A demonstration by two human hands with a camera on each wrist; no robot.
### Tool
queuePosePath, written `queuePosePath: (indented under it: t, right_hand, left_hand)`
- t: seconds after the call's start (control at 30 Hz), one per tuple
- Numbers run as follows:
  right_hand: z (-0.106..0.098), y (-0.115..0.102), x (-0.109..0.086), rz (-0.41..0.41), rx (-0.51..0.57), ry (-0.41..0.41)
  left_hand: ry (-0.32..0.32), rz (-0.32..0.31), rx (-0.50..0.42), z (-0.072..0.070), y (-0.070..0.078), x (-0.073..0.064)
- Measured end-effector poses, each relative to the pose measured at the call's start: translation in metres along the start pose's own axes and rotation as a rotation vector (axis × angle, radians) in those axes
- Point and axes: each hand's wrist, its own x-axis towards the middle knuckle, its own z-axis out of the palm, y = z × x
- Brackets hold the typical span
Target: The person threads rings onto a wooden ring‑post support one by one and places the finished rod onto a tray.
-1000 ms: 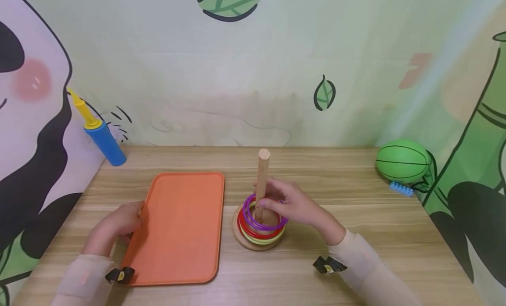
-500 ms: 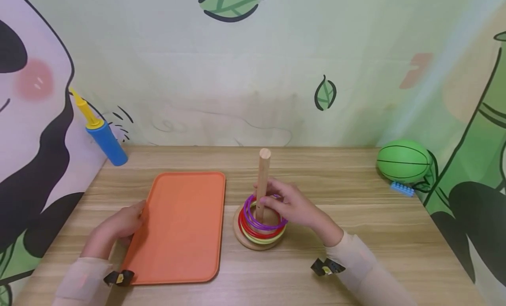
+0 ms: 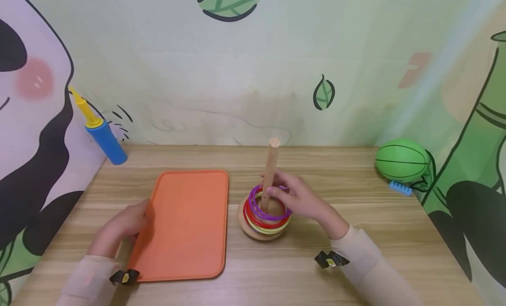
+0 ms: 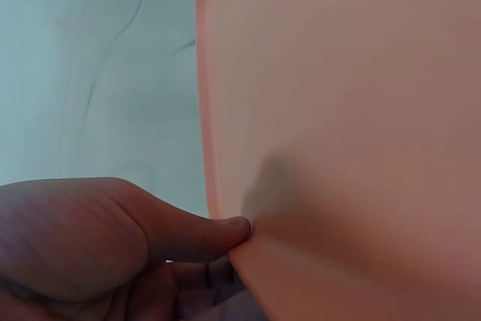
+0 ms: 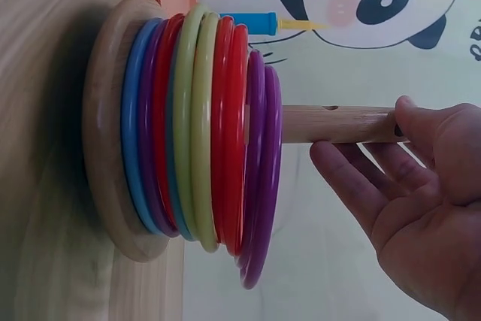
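Observation:
An orange tray [image 3: 189,222] lies on the left of the table. My left hand [image 3: 128,220] pinches its left edge, thumb on the upper face; the other fingers are mostly hidden beneath in the left wrist view. To the tray's right is a round wooden base [image 5: 105,133] with an upright wooden peg [image 3: 271,161]. Around the peg sit several thin rings [image 5: 203,133] in blue, purple, red and yellow-green, purple uppermost. My right hand [image 3: 302,198] grips the peg above the rings between thumb and fingers. Whether the base touches the table, I cannot tell.
A blue and yellow hand pump [image 3: 104,139] leans at the back left. At the back right are a green ball [image 3: 401,160] with black lines and a small blue toy brick [image 3: 400,188]. A painted wall [image 3: 197,77] rises behind the wooden table [image 3: 336,170].
My right hand has carried the peg stand with its rings slightly right and away from me. The tray has shifted slightly right, with my left hand still on its edge.

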Motion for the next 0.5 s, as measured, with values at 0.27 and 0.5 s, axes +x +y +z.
queuePosePath:
  t: [0.27, 0.5]
  right_hand:
    - [-0.013, 0.0, 0.0, 0.005, -0.024, 0.011]
    - [-0.023, -0.002, -0.001, 0.012, -0.018, 0.011]
  left_hand:
    - [0.007, 0.016, -0.019, 0.007, 0.012, 0.004]
    - [0.015, 0.108, -0.025, 0.02, 0.022, 0.009]
